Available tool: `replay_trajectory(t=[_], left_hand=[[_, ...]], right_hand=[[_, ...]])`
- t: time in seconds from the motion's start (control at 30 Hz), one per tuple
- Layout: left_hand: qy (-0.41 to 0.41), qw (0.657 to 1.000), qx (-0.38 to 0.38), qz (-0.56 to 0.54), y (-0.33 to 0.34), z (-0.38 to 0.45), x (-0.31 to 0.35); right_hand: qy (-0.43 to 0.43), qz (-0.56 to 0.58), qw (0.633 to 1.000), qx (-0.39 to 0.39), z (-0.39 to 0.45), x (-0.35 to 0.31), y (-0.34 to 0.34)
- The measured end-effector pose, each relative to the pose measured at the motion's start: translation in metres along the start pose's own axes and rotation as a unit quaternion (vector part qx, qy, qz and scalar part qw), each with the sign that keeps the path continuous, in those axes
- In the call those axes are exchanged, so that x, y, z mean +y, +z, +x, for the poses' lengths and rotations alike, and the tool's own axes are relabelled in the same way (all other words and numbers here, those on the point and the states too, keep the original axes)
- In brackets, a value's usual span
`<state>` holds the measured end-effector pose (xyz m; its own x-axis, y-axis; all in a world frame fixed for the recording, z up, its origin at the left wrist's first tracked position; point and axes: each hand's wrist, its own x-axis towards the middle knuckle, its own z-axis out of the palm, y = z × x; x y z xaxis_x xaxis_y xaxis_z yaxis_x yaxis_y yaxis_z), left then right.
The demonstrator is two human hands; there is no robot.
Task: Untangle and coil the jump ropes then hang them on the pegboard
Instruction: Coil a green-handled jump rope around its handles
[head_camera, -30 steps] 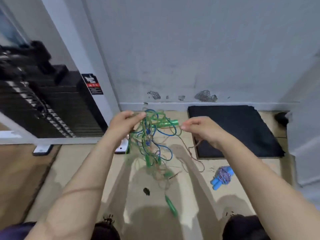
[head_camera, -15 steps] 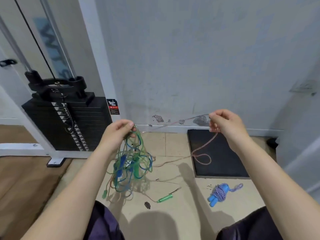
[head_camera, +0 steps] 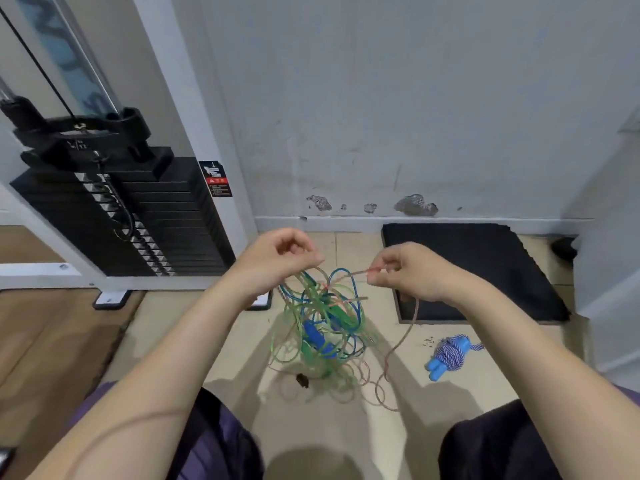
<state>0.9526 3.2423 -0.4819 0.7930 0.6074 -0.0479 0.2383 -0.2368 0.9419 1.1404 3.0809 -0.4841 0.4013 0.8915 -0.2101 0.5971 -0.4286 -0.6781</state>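
Observation:
A tangle of green, blue and clear-brown jump ropes [head_camera: 322,327] hangs in front of me above the tiled floor, with a blue handle [head_camera: 317,337] caught in its middle. My left hand [head_camera: 277,259] pinches the top of the tangle. My right hand [head_camera: 405,268] pinches a strand of the brown rope [head_camera: 403,337], which loops down past my wrist to coils on the floor. A coiled blue-handled rope with purple-white cord [head_camera: 448,355] lies on the floor to the right. No pegboard is in view.
A black weight stack machine [head_camera: 114,216] with a white frame stands at the left. A black mat [head_camera: 474,268] lies against the grey wall at the right. A small dark object [head_camera: 302,380] lies on the floor under the tangle. My knees are at the bottom.
My right hand has come down and left, closer to the left hand. The brown strand, stretched out half a second ago, now hangs slack. The tangle hangs lower and more to the right.

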Motion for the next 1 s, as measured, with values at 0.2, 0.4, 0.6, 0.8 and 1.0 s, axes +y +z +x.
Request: replay_trajectory(t=[0.2, 0.4, 0.6, 0.8, 1.0], left_hand=[[0.043, 0.967, -0.16, 0.191, 0.015, 0.004, -0.004], [-0.02, 0.995, -0.097, -0.023, 0.037, 0.004, 0.013], [-0.034, 0.993, 0.037, -0.107, 0.017, 0.011, 0.011], [-0.034, 0.968, -0.249, -0.025, 0.065, -0.008, 0.005], [-0.049, 0.967, -0.249, 0.002, 0.063, -0.008, 0.009]], right_hand=[[-0.104, 0.248, 0.963, 0.02, -0.01, -0.022, -0.004], [-0.072, 0.212, 0.973, 0.048, -0.011, -0.019, -0.008], [-0.014, 0.136, 0.989, 0.051, -0.019, 0.006, -0.019], [-0.086, 0.26, 0.961, 0.042, -0.028, -0.02, -0.002], [-0.026, 0.319, 0.943, 0.086, -0.032, -0.016, -0.01]])
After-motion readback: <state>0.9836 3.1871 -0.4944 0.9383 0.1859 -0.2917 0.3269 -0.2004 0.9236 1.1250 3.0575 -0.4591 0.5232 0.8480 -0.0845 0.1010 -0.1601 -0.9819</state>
